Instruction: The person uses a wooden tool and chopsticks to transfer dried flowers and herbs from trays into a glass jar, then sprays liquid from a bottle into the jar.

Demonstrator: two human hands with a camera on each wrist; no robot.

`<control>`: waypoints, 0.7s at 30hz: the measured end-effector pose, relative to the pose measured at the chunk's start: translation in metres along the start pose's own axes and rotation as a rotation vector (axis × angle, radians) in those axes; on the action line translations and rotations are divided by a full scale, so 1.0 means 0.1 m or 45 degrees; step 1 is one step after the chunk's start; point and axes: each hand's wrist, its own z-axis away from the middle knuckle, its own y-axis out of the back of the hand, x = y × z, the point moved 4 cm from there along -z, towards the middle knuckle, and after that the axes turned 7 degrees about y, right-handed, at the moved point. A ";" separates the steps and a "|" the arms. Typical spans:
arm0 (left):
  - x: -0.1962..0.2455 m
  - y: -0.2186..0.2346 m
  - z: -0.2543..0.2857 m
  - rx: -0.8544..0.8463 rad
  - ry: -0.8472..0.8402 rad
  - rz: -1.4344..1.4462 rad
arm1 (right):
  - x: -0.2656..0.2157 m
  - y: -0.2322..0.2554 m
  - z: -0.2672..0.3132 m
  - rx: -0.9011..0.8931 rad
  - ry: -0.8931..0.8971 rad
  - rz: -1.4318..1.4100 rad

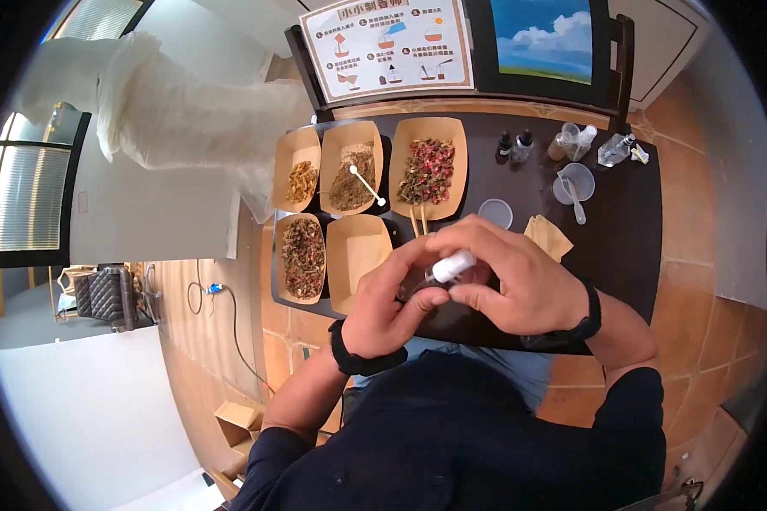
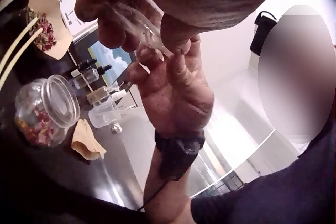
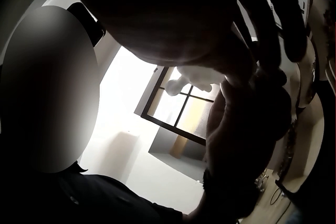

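Over the table's near edge, my left hand (image 1: 377,308) and right hand (image 1: 527,279) meet, fingertips and thumbs close together. Between them they pinch a small clear plastic piece (image 2: 137,28) with a white cylindrical part (image 1: 453,266); its exact kind I cannot tell. The left wrist view shows fingers of both hands on the clear plastic. Dark and backlit, the right wrist view shows the white part's rounded end. A glass jar (image 2: 62,97) holding dried petals stands on the table below, mostly hidden by my hands in the head view.
Paper trays (image 1: 362,255) stand at the left, several with dried flowers or herbs. Chopsticks (image 1: 419,220) lean near the flower tray. Dropper bottles (image 1: 521,146), a spray bottle (image 1: 583,142) and a plastic cup (image 1: 562,189) with a spoon stand right. Folded brown paper (image 1: 547,238) lies nearby.
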 end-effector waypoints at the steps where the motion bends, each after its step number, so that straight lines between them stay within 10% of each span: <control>1: 0.01 0.01 0.01 0.002 0.004 -0.002 | 0.03 0.00 0.01 -0.020 -0.153 -0.005; 5: 0.02 -0.02 0.01 -0.056 0.055 -0.043 | 0.20 0.00 0.10 -0.210 -0.313 -0.054; 8: 0.00 -0.04 0.02 -0.077 0.059 -0.052 | 0.19 -0.02 0.09 -0.203 0.039 0.171; 21: -0.14 -0.01 0.01 0.088 0.176 -0.172 | 0.16 0.29 0.07 0.145 0.025 0.346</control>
